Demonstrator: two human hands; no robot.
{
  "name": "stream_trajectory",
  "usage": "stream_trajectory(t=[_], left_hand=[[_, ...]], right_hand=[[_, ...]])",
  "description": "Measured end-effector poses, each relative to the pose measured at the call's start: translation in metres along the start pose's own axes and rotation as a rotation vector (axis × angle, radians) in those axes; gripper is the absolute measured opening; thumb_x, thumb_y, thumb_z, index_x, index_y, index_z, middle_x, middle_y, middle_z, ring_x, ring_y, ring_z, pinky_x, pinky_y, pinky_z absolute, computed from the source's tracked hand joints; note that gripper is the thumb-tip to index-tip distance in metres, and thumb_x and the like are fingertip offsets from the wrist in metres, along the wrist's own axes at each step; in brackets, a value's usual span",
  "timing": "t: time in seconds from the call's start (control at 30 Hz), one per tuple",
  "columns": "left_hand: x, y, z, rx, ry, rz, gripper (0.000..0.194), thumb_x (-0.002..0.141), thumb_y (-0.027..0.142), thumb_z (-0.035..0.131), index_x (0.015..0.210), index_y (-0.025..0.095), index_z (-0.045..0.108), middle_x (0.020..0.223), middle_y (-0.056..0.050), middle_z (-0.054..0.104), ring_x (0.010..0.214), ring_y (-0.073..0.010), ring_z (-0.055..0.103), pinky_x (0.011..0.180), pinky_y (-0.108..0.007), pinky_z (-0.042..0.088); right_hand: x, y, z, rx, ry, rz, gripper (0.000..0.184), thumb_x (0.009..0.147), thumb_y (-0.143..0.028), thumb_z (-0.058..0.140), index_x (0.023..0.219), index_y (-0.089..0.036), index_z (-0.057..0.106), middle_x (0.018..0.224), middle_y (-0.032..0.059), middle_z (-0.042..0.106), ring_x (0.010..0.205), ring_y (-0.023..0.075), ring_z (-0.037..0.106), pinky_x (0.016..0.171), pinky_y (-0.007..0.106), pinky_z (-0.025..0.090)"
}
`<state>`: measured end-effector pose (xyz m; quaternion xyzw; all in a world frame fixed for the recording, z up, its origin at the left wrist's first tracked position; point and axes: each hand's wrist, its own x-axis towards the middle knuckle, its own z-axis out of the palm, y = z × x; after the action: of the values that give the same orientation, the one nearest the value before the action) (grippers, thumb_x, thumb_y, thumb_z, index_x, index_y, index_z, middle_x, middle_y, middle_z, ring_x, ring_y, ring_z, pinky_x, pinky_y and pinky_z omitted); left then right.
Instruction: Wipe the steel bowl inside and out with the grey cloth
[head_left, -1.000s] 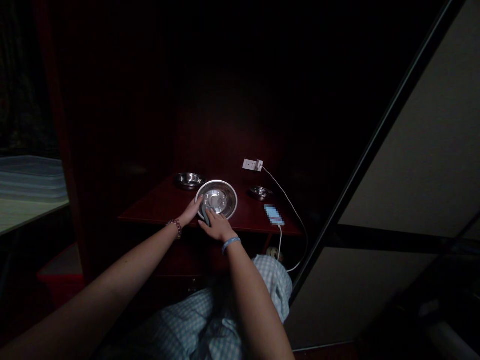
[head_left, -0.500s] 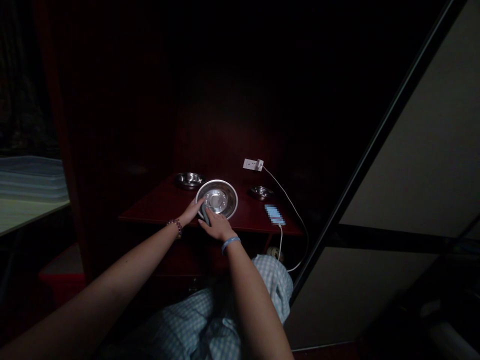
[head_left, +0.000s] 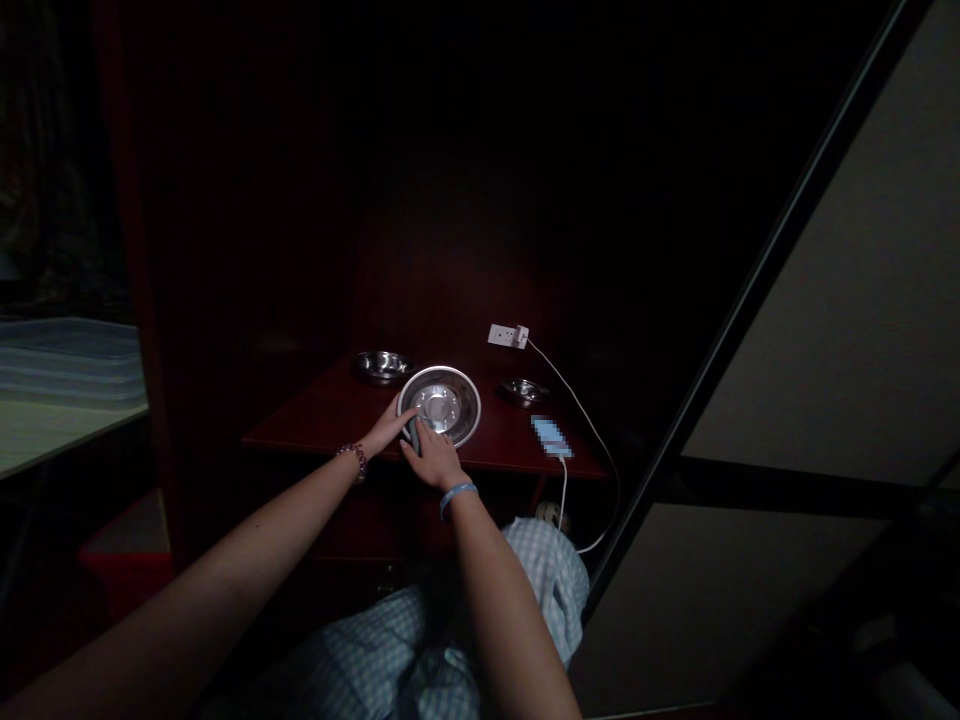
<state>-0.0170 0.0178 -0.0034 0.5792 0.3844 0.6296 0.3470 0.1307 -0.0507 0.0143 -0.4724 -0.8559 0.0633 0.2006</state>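
A shiny metal bowl point(head_left: 457, 390) is tilted toward me above the front of the dark red shelf point(head_left: 315, 420). My left hand point(head_left: 388, 428) grips its left rim, thumb over the inside edge. A grey cloth point(head_left: 414, 434) is pressed to the bowl's lower left by my right hand point(head_left: 436, 458), whose fingers reach over the rim. Whether it is a cloth or a sponge is hard to tell in the dim light. Behind the bowl to the left sits a second metal bowl point(head_left: 384, 367); a smaller metal dish point(head_left: 525, 391) lies to the right.
A phone point(head_left: 551, 437) with a blurred screen lies at the shelf's right front. Its white cable point(head_left: 574, 387) runs to a wall socket point(head_left: 501, 336). Stacked clear plastic trays point(head_left: 71, 365) stand on a table at left. A red box point(head_left: 127, 570) is below.
The whole view has shifted slightly, everything appearing a little lower and to the right. My right hand and the grey cloth remain at the bowl's lower left rim, with only a small shift.
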Motion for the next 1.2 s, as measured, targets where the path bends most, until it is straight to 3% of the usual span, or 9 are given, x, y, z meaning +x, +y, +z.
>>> stream_trajectory(t=[0.2, 0.27, 0.47, 0.63, 0.73, 0.83, 0.93, 1.03, 1.2], left_hand=[[0.001, -0.004, -0.001, -0.040, -0.017, -0.061, 0.069, 0.064, 0.045, 0.074, 0.123, 0.012, 0.058, 0.121, -0.016, 0.068, 0.114, -0.0310, 0.061, 0.105, -0.046, 0.042], [0.002, -0.005, -0.002, -0.028, 0.004, -0.072, 0.064, 0.065, 0.047, 0.073, 0.118, 0.012, 0.061, 0.117, -0.015, 0.070, 0.111, -0.0307, 0.063, 0.103, -0.046, 0.043], [0.004, -0.007, 0.000, -0.030, 0.070, -0.075, 0.056, 0.068, 0.052, 0.069, 0.106, 0.012, 0.065, 0.112, -0.015, 0.071, 0.111, -0.0318, 0.063, 0.103, -0.046, 0.044], [0.006, -0.009, -0.001, -0.038, 0.079, -0.075, 0.053, 0.069, 0.052, 0.071, 0.103, 0.012, 0.067, 0.109, -0.016, 0.073, 0.111, -0.0328, 0.064, 0.104, -0.048, 0.043], [0.007, -0.009, -0.001, -0.010, 0.081, -0.093, 0.048, 0.068, 0.048, 0.072, 0.101, 0.012, 0.068, 0.108, -0.016, 0.073, 0.110, -0.0327, 0.064, 0.104, -0.048, 0.043], [0.006, -0.008, -0.001, 0.008, 0.086, -0.107, 0.046, 0.068, 0.044, 0.072, 0.100, 0.011, 0.068, 0.108, -0.017, 0.073, 0.110, -0.0333, 0.064, 0.104, -0.049, 0.043], [0.005, -0.006, -0.001, 0.002, 0.086, -0.095, 0.044, 0.068, 0.042, 0.070, 0.100, 0.010, 0.068, 0.109, -0.018, 0.072, 0.112, -0.0339, 0.063, 0.105, -0.050, 0.042], [0.005, -0.006, -0.001, -0.011, 0.101, -0.083, 0.040, 0.069, 0.039, 0.069, 0.098, 0.012, 0.068, 0.109, -0.016, 0.073, 0.112, -0.0335, 0.064, 0.106, -0.050, 0.041], [0.007, -0.009, -0.002, -0.010, 0.097, -0.087, 0.038, 0.069, 0.035, 0.067, 0.098, 0.011, 0.068, 0.111, -0.016, 0.073, 0.112, -0.0327, 0.064, 0.106, -0.048, 0.042]], right_hand=[[0.004, -0.001, -0.001, 0.113, 0.054, -0.103, 0.065, 0.098, -0.046, 0.042, 0.153, -0.012, 0.030, 0.149, 0.0163, 0.046, 0.135, 0.0268, 0.046, 0.112, 0.041, 0.036], [0.002, 0.000, -0.005, 0.112, 0.011, -0.097, 0.066, 0.099, -0.047, 0.040, 0.154, -0.014, 0.027, 0.153, 0.0155, 0.042, 0.139, 0.0262, 0.042, 0.115, 0.043, 0.031], [-0.005, -0.002, -0.018, -0.022, -0.146, 0.012, 0.060, 0.101, -0.045, 0.032, 0.156, -0.023, 0.023, 0.159, 0.0086, 0.032, 0.148, 0.0210, 0.027, 0.121, 0.054, -0.001], [-0.005, 0.012, -0.041, -0.132, -0.235, 0.088, 0.052, 0.096, -0.038, 0.040, 0.147, -0.032, 0.043, 0.154, 0.0006, 0.042, 0.145, 0.0201, 0.032, 0.121, 0.051, 0.000], [-0.005, 0.022, -0.053, -0.211, -0.175, 0.135, 0.042, 0.095, -0.037, 0.042, 0.133, -0.033, 0.061, 0.141, -0.0003, 0.058, 0.143, 0.0232, 0.036, 0.120, 0.052, -0.006], [-0.005, 0.027, -0.057, -0.300, -0.085, 0.130, 0.040, 0.094, -0.031, 0.042, 0.127, -0.031, 0.065, 0.135, 0.0006, 0.063, 0.141, 0.0230, 0.039, 0.120, 0.051, -0.010], [-0.005, 0.028, -0.057, -0.378, 0.012, 0.090, 0.041, 0.092, -0.025, 0.045, 0.128, -0.025, 0.065, 0.138, 0.0040, 0.061, 0.143, 0.0230, 0.035, 0.121, 0.048, -0.010], [-0.003, 0.030, -0.059, -0.428, 0.120, 0.046, 0.046, 0.090, -0.020, 0.045, 0.133, -0.014, 0.061, 0.146, 0.0089, 0.053, 0.149, 0.0244, 0.021, 0.122, 0.046, -0.008], [0.003, 0.038, -0.064, -0.401, 0.207, -0.016, 0.052, 0.092, -0.014, 0.035, 0.143, -0.009, 0.049, 0.153, 0.0088, 0.043, 0.152, 0.0219, 0.006, 0.123, 0.047, -0.003]])
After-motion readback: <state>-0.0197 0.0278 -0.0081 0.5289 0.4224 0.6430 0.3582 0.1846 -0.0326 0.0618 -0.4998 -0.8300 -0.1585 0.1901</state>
